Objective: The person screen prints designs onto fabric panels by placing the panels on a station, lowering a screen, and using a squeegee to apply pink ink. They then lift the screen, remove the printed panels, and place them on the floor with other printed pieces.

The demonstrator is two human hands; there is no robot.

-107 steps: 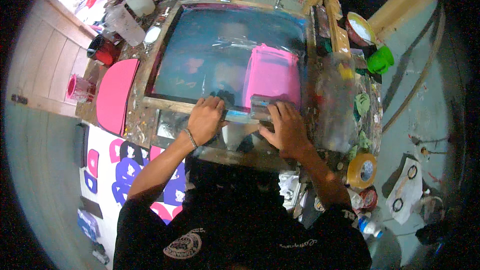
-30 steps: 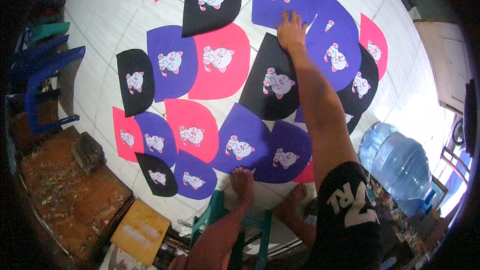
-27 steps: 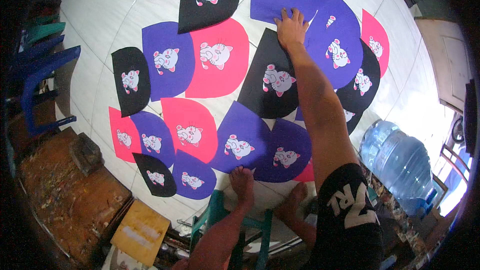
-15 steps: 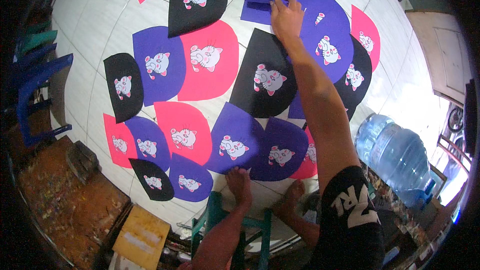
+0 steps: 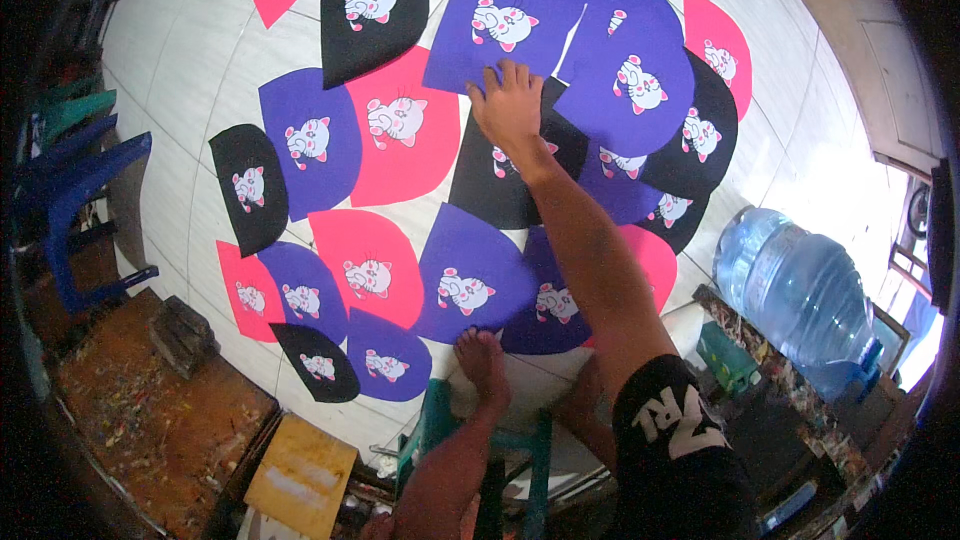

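Observation:
My right hand (image 5: 508, 108) lies palm down with its fingers spread. Its fingertips touch the near edge of a purple felt-like piece (image 5: 462, 52) printed with a white cat. This piece lies flat, straight edge toward me, beside a rounded purple piece (image 5: 672, 40). Under my hand and forearm is a black piece (image 5: 480, 180) with a cat print, partly covered. To the left of my hand, a pink piece (image 5: 425, 160) lies partly beneath another black piece (image 5: 400, 35). My left hand does not show.
Several more purple, pink and black cat pieces cover the white tiled floor (image 5: 170, 170). A large clear blue water bottle (image 5: 800, 290) lies at the right. At the left are a blue plastic chair (image 5: 70, 210) and a stained brown board (image 5: 140, 400). My bare foot (image 5: 482, 355) is beside a purple piece.
My right hand has moved left and nearer, from gripping a folded purple edge to resting spread on it. The purple piece now lies unfolded farther left. The whole view has shifted slightly.

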